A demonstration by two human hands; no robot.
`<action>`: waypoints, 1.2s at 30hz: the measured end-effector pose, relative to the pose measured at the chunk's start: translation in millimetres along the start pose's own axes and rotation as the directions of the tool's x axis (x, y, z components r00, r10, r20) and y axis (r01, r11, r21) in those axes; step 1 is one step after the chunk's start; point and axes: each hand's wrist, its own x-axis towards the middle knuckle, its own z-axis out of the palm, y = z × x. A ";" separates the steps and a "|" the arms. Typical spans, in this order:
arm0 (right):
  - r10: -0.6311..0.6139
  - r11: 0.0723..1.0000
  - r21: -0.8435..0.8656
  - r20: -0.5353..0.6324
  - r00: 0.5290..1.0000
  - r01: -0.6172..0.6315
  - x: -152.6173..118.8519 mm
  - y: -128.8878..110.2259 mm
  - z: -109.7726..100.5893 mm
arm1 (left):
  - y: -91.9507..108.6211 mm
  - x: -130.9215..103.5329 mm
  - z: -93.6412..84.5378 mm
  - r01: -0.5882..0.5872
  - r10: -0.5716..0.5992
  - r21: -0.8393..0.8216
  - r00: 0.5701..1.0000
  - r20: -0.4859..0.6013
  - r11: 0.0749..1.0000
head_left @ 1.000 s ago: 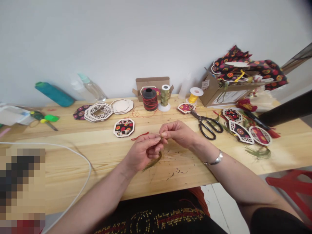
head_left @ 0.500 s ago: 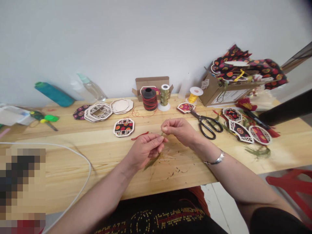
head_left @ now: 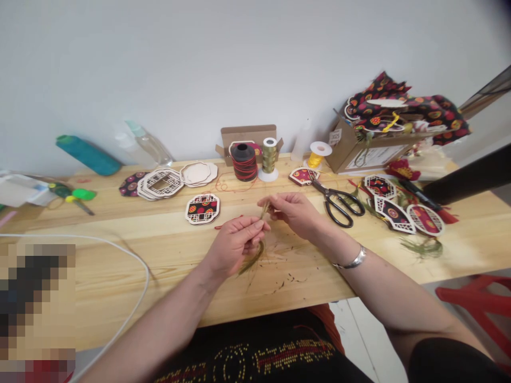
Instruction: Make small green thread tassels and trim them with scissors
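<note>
Over the front middle of the wooden table, my left hand (head_left: 239,242) pinches a bundle of olive-green threads (head_left: 252,260), whose loose ends hang below the fingers. Close beside it on the right, my right hand (head_left: 293,213) has its thumb and fingertips pressed together at the upper part of the same threads. A silver bracelet is on the right wrist. Behind my left hand lies a framed patterned piece (head_left: 202,209), with a red cord (head_left: 223,225) partly hidden by the hand. Black-handled scissors (head_left: 339,205) lie right of my right hand.
Red-black (head_left: 245,162), olive (head_left: 270,158) and yellow (head_left: 316,155) thread spools stand along the back. Stacked wooden frames (head_left: 162,184) lie back left. A cardboard box (head_left: 355,151) with fabric and several ornaments are at right. A white cable (head_left: 138,255) curves across the left.
The upper part of the thread bundle now shows between my hands. The fingers of my right hand have shifted around it, and my left hand has barely moved.
</note>
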 end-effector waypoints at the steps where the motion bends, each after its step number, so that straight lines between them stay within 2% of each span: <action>1: 0.025 0.999 0.033 -0.016 1.000 -0.025 0.6 0.3 -0.6 | 0.3 -0.1 0.6 -0.014 0.014 0.005 1.000 -0.011 1.000; 4: 0.122 0.988 0.097 -0.058 0.991 -0.116 2.7 1.3 -2.3 | 0.1 0.2 2.1 -0.059 0.060 0.021 0.997 -0.045 0.998; 6: 0.120 0.988 0.108 -0.109 0.987 -0.108 3.5 1.6 -2.4 | -1.2 0.8 2.4 -0.078 0.081 0.039 0.994 -0.069 0.996; 8: -0.016 0.999 0.048 -0.202 0.979 0.026 2.9 0.6 -1.0 | -3.1 1.4 1.8 -0.097 0.104 0.071 0.990 -0.100 0.993; 10: -0.223 0.974 -0.088 -0.249 0.942 0.207 0.8 -1.5 1.5 | -5.4 1.8 0.4 -0.130 0.148 0.131 0.979 -0.140 0.983; 13: -0.440 0.868 -0.327 -0.160 0.884 0.373 -3.2 -4.7 5.3 | -8.5 1.6 -2.2 -0.189 0.244 0.286 0.954 -0.173 0.939; 16: -0.523 0.750 -0.503 -0.052 0.851 0.430 -5.7 -5.0 7.4 | -9.9 0.5 -2.9 -0.213 0.332 0.461 0.924 -0.192 0.861; 20: -0.526 0.684 -0.581 0.027 0.850 0.442 -6.5 -3.3 7.4 | -9.0 -1.0 0.0 -0.230 0.431 0.630 0.883 -0.185 0.741; 23: -0.526 0.666 -0.592 0.059 0.848 0.454 -6.5 -2.8 7.0 | -8.7 -1.7 1.6 -0.254 0.470 0.682 0.870 -0.148 0.685; 29: -0.532 0.645 -0.609 0.075 0.844 0.461 -7.1 -1.9 7.6 | -9.8 -2.8 0.9 -0.284 0.485 0.702 0.869 -0.099 0.653; 36: -0.518 0.619 -0.627 0.126 0.846 0.473 -8.8 -3.4 6.4 | -9.9 -1.3 0.9 -0.283 0.480 0.704 0.872 -0.094 0.652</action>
